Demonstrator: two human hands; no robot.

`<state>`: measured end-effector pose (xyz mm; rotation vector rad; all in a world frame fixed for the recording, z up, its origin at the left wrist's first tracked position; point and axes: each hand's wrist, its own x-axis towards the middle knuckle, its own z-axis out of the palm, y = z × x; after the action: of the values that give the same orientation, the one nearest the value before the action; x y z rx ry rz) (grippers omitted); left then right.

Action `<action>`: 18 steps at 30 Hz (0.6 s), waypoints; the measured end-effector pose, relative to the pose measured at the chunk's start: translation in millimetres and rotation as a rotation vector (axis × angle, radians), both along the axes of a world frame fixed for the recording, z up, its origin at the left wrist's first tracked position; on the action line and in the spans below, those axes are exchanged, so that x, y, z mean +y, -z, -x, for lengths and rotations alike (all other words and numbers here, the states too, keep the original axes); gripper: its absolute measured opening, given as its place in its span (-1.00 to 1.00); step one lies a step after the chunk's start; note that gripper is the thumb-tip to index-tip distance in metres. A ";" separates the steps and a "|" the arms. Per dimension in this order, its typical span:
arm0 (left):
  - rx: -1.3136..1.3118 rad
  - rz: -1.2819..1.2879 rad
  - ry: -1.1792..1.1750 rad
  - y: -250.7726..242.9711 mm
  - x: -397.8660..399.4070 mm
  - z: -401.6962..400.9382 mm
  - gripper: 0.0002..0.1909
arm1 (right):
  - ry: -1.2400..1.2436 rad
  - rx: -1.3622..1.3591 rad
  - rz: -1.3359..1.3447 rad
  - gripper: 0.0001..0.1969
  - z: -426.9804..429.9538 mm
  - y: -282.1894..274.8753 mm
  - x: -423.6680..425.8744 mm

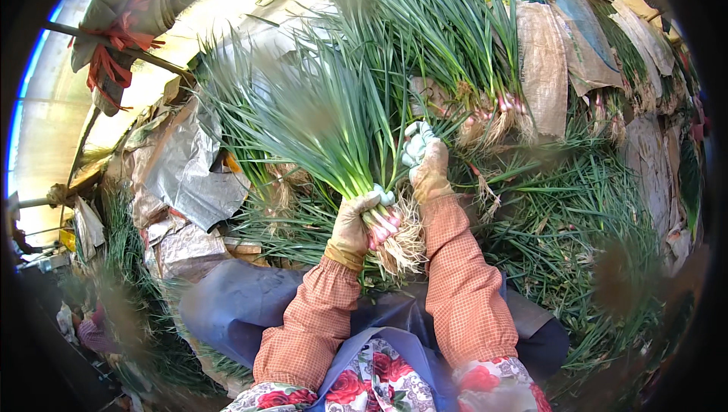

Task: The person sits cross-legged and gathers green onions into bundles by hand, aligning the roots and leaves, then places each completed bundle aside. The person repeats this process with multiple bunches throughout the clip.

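My left hand [357,216], in a worn cream and pale green glove, grips a bunch of green garlic [347,150] just above its pink bulbs. The long leaves fan up and to the left, and the pale roots hang at the right of the fist. My right hand [424,156], gloved alike, is just right of the bunch with its fingers curled; some thin leaves pass close to its fingertips, and whether it holds any cannot be told. Beyond it lies a larger heap of green garlic [438,31], roots towards me.
Loose leaves and stalks [557,230] litter the ground at the right. Woven sacks [540,65] lie beside the heap, with more garlic past them. Silvery plastic sheeting [196,167] is at the left. A pole with red ties [114,42] crosses the upper left. Part of another person [96,332] shows at the lower left.
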<state>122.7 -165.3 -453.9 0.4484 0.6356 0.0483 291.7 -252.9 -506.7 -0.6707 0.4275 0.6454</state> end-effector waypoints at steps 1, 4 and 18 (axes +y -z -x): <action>-0.036 0.051 0.013 -1.5 2.3 0.9 -0.78 | 0.005 0.092 -0.001 -0.67 -4.3 -3.4 -5.0; -0.090 0.242 -0.041 -0.1 8.5 9.1 -0.84 | 0.279 -0.075 -0.050 -0.66 -15.9 -24.1 -25.3; 0.095 0.153 0.079 36.3 27.2 44.7 -0.66 | -0.780 -0.331 0.422 -0.76 56.2 23.1 11.5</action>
<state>77.9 -138.1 -490.2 0.3288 0.7089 -0.0961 235.6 -241.4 -529.8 -1.3496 -0.0340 1.1678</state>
